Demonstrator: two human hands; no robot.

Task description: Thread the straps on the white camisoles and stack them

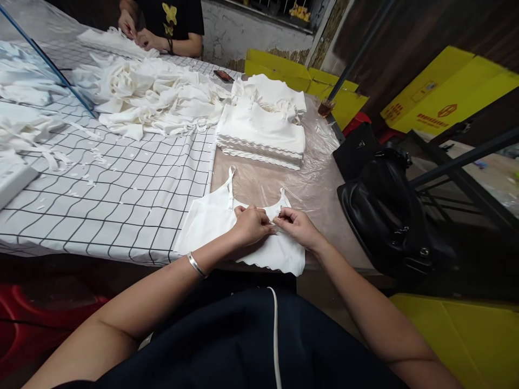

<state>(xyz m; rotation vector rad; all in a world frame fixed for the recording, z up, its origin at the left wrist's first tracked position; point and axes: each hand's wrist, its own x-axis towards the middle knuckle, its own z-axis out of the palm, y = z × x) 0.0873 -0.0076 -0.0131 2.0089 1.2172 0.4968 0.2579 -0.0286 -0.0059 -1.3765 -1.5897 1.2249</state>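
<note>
At table's near edge lies white camisole point(219, 227), flat on clear plastic sheet point(320, 178). Left hand point(252, 226) and right hand point(297, 225) both pinch its neckline fabric, fingertips nearly touching. Behind: folded stack point(261, 132), loose white pile point(158, 97). Black bag point(385, 216) right; co-worker's hands point(138, 32) far end.

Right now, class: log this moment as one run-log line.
left hand: pinching white top neckline | right hand: pinching same neckline | behind: folded stack

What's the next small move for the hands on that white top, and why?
Probably smooth the white camisole top flat. Left hand and right hand both pinch its neckline, and it lies alone at the table edge, apart from the folded stack.
</note>
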